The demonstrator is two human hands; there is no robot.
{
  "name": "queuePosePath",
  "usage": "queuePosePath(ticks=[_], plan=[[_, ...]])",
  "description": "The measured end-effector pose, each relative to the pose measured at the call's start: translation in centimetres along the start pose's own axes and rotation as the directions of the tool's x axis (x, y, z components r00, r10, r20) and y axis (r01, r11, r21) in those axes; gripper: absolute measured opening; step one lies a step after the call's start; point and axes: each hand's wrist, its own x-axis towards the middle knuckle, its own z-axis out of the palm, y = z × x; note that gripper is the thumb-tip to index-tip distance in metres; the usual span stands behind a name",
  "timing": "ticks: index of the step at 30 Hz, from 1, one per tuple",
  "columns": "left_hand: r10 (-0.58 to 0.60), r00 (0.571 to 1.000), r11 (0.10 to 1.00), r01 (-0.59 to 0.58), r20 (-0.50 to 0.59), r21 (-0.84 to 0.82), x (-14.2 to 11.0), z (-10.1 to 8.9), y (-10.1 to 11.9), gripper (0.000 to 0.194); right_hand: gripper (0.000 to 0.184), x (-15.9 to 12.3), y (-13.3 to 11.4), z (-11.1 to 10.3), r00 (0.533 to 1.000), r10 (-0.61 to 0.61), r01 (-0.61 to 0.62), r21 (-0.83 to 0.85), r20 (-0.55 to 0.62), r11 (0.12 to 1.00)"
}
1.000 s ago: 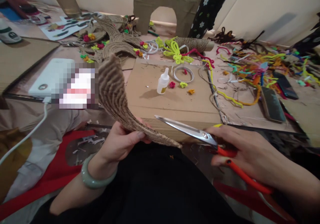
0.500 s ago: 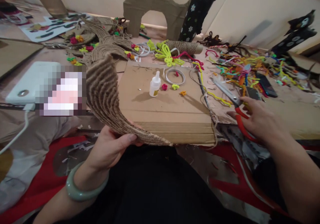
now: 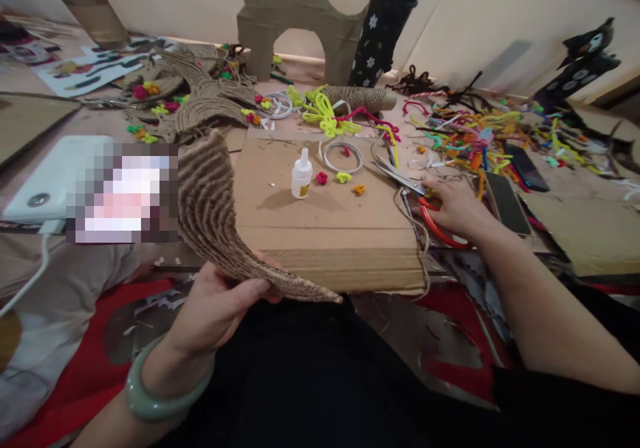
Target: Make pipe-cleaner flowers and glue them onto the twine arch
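Ridged, curved brown twine piece (image 3: 207, 195) slants from left of centre to a pointed tip at lower centre, gripped by the left hand (image 3: 215, 308).
Right of centre, the right hand (image 3: 457, 208) grasps silver-bladed scissors with orange-red handles (image 3: 410, 183) by the flat tan cardboard's (image 3: 360, 231) right edge, blades aimed up-left, well apart from the piece; the left hand is nearer it.
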Motion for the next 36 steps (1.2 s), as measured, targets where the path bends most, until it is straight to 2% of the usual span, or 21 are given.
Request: queuePosePath(ticks=[2,5,7,9,11,12,14,17,19,20,24,28,31,33,36], plan=[[-0.003,1.000,1.000,0.003,-0.004,-0.008,0.1,0.1,0.0,0.019,0.066,0.2,0.8,0.3,1.000,-0.017,0.017,0.017,-0.009,1.000],[-0.012,1.000,0.999,0.011,-0.017,-0.031,0.4,0.3,-0.1,0.022,0.062,-0.5,1.2,-0.4,0.997,-0.081,0.080,0.078,0.005,0.994],[-0.024,0.999,0.999,0.023,-0.022,-0.041,0.6,0.4,-0.3,0.023,0.056,-1.5,0.3,-1.5,0.993,-0.098,0.106,0.123,-0.067,0.987],[-0.030,0.999,0.998,0.029,-0.030,-0.049,0.8,0.4,-0.5,0.022,0.048,-2.9,-1.6,-2.7,0.963,-0.042,0.096,0.194,-0.266,0.976],[-0.038,0.998,0.998,0.035,-0.056,-0.059,0.9,0.4,-0.6,0.023,0.036,-4.7,-4.4,-3.8,0.934,-0.078,0.195,0.312,-0.350,0.930],[-0.042,0.996,0.997,0.037,-0.077,-0.065,0.9,0.5,-0.7,0.024,0.029,-5.6,-6.0,-4.2,0.904,-0.077,0.248,0.368,-0.421,0.896],[-0.056,0.992,0.996,0.048,-0.112,-0.072,0.9,0.7,-0.7,0.026,0.023,-7.3,-9.3,-4.9,0.913,-0.157,0.336,0.476,-0.377,0.813],[-0.059,0.989,0.996,0.049,-0.133,-0.080,0.8,1.1,-0.7,0.028,0.023,-9.0,-13.5,-5.4,0.880,-0.356,0.472,0.666,-0.315,0.578],[-0.061,0.987,0.995,0.050,-0.147,-0.082,0.7,1.3,-0.8,0.028,0.026,-9.4,-15.4,-5.4,0.869,-0.420,0.451,0.768,-0.262,0.456],[-0.060,0.986,0.995,0.048,-0.156,-0.084,0.7,1.3,-0.8,0.028,0.027,-9.5,-16.1,-5.4,0.873,-0.431,0.417,0.805,-0.227,0.421],[-0.064,0.981,0.994,0.046,-0.182,-0.098,0.6,1.1,-1.0,0.028,0.021,-9.5,-18.0,-4.8,0.917,-0.385,0.256,0.891,-0.102,0.375],[-0.050,0.978,0.996,0.035,-0.203,-0.079,0.5,1.1,-1.2,0.025,0.019,-9.5,-18.9,-3.9,0.952,-0.290,0.182,0.942,-0.096,0.283],[-0.022,0.977,0.999,0.012,-0.211,-0.047,0.5,1.1,-1.3,0.023,0.019,-9.5,-19.2,-3.5,0.971,-0.233,0.097,0.973,-0.047,0.209],[0.006,0.982,1.000,-0.009,-0.190,-0.014,0.4,1.2,-1.4,0.022,0.018,-9.5,-19.4,-3.4,0.975,-0.223,0.052,0.990,-0.021,0.131],[0.041,0.987,0.999,-0.037,-0.157,0.023,0.4,1.2,-1.7,0.019,0.014,-9.5,-19.8,-3.2,0.971,-0.234,0.041,0.999,-0.045,-0.022]])
